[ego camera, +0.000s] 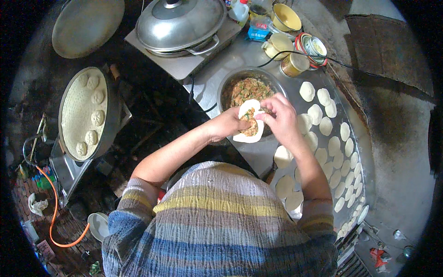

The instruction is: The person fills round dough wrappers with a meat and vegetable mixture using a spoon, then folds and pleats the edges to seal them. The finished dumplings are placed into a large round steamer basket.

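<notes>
My left hand [226,124] holds a round dough wrapper [251,137] from the left, its thumb on the chopped filling [250,119] in the middle. The fingers of my right hand [277,116] pinch the wrapper's upper right edge. Both hands are over the near part of a metal bowl [221,85] of orange and green filling [250,89]. Many flat dough rounds [325,126] lie on the metal table at the right, some overlapping. To the left, several pleated buns [97,117] sit along the right side of a round steamer tray [74,114] with small holes.
A lidded wok [181,27] stands on a flat cooker beyond the bowl. Jars [294,65], stacked bowls [317,46] and a yellow bowl [286,17] stand at the back right. A black cable [332,59] crosses there. An orange hose [55,207] runs at the lower left.
</notes>
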The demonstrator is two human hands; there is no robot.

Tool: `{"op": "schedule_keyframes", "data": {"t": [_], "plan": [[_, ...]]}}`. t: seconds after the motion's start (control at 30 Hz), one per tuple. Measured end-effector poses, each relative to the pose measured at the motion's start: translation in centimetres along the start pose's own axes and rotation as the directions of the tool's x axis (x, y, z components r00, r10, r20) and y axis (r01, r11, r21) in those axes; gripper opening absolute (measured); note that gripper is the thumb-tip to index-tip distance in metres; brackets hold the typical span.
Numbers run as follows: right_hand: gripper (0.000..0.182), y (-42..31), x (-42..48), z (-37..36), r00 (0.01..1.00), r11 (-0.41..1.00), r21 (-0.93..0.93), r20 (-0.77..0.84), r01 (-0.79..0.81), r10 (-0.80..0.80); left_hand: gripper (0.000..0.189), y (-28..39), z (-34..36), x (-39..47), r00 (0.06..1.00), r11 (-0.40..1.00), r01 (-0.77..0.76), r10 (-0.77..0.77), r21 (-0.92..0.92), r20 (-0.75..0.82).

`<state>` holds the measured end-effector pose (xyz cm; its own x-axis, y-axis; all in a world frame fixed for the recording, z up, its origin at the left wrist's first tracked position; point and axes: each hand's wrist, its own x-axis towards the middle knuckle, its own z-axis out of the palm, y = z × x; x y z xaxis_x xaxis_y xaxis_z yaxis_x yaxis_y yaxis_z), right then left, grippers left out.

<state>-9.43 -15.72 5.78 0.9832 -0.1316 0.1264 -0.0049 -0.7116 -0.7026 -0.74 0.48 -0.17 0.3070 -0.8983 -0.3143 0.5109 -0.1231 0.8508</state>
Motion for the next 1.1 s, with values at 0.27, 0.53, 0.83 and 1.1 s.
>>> {"op": "schedule_keyframes", "data": {"t": [0.27,0.53,0.83,1.1], "plan": [[0.013,-2.0,0.2,-0.7,0.993,0.996,0.018,-0.082,0.082,-0.081,0.025,0.5,-0.4,0.5,0.991,0.994,0.057,-0.067,0.088,0.120],[0.014,-3.3,0.7,-1.7,0.986,0.983,-0.077,-0.020,0.164,-0.166,0.019,4.3,0.0,0.7,0.952,0.931,0.156,-0.231,0.329,0.203],[0.019,-3.5,1.2,-2.3,0.986,0.990,-0.027,0.089,0.142,-0.139,0.034,6.4,-1.0,2.0,0.892,0.781,0.025,-0.300,0.624,0.340],[0.012,-0.4,-0.7,0.0,0.985,0.964,0.231,-0.082,-0.132,0.154,0.046,1.1,-1.7,-0.1,0.984,0.809,0.031,0.080,-0.587,0.161]]}}
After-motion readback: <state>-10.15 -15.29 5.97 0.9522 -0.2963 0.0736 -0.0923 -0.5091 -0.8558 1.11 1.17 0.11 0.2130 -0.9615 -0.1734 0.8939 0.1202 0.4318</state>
